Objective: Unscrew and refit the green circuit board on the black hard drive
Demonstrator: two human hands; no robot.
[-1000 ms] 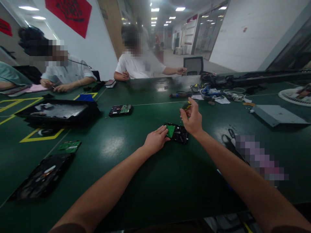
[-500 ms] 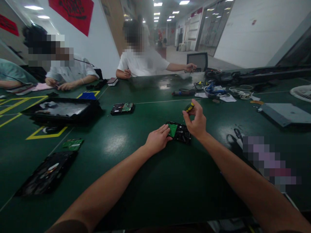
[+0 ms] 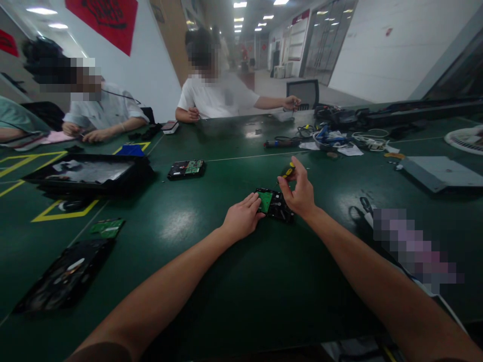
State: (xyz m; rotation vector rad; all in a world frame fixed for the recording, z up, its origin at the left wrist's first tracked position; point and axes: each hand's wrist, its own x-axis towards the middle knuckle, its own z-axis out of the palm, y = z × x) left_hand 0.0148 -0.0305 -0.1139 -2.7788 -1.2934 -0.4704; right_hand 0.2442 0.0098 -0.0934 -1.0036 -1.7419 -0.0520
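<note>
My left hand [image 3: 243, 217] grips the left end of a hard drive [image 3: 281, 207], which lies on the green table with its green circuit board facing up. Fingers rest on top of the board and the thumb is at the near edge. In my right hand [image 3: 300, 190] is a screwdriver [image 3: 289, 171] with a yellow and black handle, held tilted above the right part of the drive. The shaft and tip are mostly hidden, so I cannot tell whether the tip touches the drive. Further left lies another hard drive [image 3: 186, 169] with its board showing.
At left are a black tray [image 3: 141, 173], a loose circuit board [image 3: 107, 228] and a black drive casing [image 3: 64, 276]. A grey metal box [image 3: 443, 173], cables [image 3: 328, 136] and scissors [image 3: 366, 205] lie at right. Two co-workers [image 3: 217, 95] [image 3: 107, 110] sit across the table.
My right hand with the screwdriver has come slightly lower and left, nearer the drive. The left hand keeps its hold. The whole view has shifted a little.
</note>
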